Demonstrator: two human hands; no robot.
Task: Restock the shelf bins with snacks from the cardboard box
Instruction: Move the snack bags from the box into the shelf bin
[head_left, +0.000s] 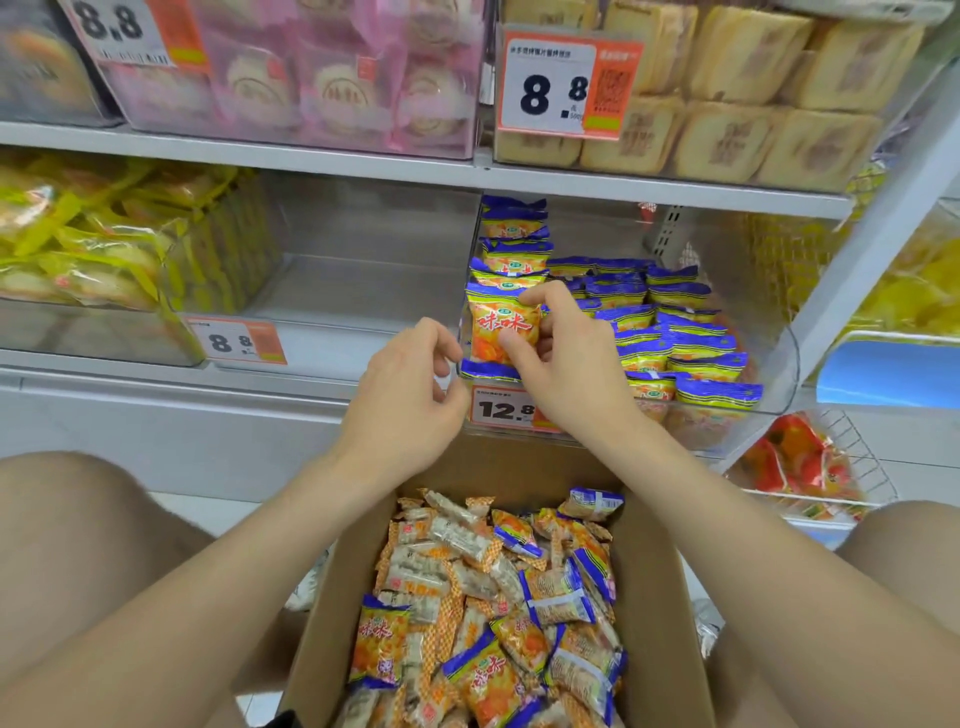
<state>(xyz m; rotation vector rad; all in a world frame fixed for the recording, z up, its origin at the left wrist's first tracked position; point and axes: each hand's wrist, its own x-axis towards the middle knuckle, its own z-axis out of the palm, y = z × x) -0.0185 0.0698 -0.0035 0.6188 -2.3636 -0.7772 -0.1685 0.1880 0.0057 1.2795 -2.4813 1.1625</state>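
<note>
An open cardboard box sits between my knees, full of small orange-and-blue snack packets. Straight ahead, a clear shelf bin with a 12.8 price tag holds rows of the same packets. My right hand pinches an upright orange snack packet at the bin's front left corner, thumb and fingers on its right edge. My left hand hovers just left of that packet, fingers curled and slightly apart, holding nothing.
Left of the target bin is a clear bin with an 8.8 tag, then a bin of yellow-wrapped snacks. The upper shelf carries pink packets and beige cakes. A wire basket of red packets stands low right.
</note>
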